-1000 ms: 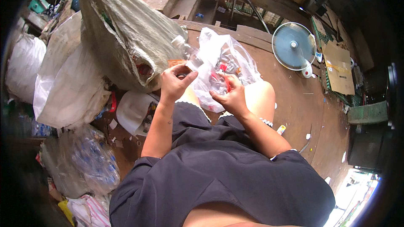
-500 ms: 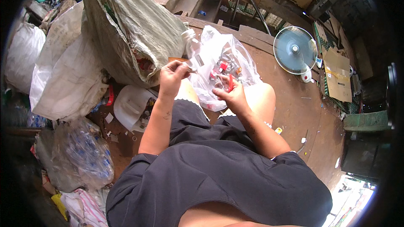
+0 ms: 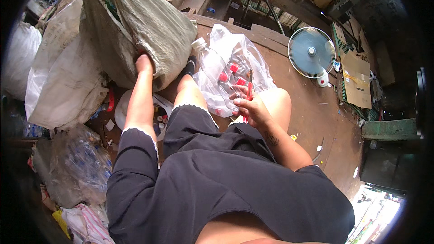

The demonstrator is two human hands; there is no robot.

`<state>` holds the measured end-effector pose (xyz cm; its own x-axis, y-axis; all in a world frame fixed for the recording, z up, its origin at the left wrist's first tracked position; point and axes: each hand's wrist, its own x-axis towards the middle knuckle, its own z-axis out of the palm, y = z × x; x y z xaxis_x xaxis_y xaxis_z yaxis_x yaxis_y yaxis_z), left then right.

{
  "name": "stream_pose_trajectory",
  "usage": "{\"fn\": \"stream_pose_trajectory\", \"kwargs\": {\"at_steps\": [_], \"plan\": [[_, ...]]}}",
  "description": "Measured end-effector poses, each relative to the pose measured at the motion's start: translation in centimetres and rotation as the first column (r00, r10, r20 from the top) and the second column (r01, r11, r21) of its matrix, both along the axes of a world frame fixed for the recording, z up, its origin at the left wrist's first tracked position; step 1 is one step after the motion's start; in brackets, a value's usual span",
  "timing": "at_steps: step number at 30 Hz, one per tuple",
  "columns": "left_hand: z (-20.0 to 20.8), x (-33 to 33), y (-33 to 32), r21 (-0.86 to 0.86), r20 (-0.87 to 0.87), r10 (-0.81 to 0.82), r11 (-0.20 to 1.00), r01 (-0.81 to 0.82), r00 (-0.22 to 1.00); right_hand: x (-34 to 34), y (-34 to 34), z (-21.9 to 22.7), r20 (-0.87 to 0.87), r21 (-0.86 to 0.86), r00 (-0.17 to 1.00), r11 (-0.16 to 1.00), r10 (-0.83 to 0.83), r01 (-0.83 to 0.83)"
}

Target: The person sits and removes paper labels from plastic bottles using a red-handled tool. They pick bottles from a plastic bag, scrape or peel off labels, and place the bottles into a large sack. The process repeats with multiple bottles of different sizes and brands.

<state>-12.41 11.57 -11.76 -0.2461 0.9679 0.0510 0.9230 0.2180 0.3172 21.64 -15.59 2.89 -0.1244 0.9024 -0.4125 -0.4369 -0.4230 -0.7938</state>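
— Where do we have the red-handled tool [image 3: 248, 96]?

— In our right hand [image 3: 254, 108], fingers clenched round it, its long axis running away from us, over the clear bag of bottles [image 3: 235, 70] by our knee.

— And the left hand [image 3: 144, 63]?

— Reaching into the mouth of the woven sack [image 3: 135, 22], well left of the tool (fingers are hidden, so we cannot tell its grip).

one head-worn fisheye view, looking steeply down, close over the lap.
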Motion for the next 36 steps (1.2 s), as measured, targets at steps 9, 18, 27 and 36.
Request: {"fn": "stream_pose_trajectory", "kwargs": {"at_steps": [9, 18, 27, 36], "plan": [[18.7, 1.2, -7.1, -0.190, 0.039, -0.432, 0.882, 0.431, 0.901, 1.0, 0.9, -1.3, -0.041, -0.064, 0.999, 0.998, -0.003, 0.001], [17.8, 4.1, -16.6, 0.663, 0.199, -0.798, 0.537, 0.521, 0.569, -1.1, 1.6, -3.8, -0.256, -0.158, 0.911, 0.916, 0.323, -0.369], [8.9, -0.3, -18.9, -0.349, 0.696, -0.013, 0.867, 0.354, 0.718, -4.0, 0.7, -1.4, 0.823, 0.394, 0.568, 0.742, -0.023, -0.542], [11.8, -2.8, -21.1, -0.315, 0.923, 0.168, 0.846, 0.431, 0.346, -5.2, 1.3, -2.9, 0.819, 0.356, 0.572, 0.745, 0.042, -0.564]]}}
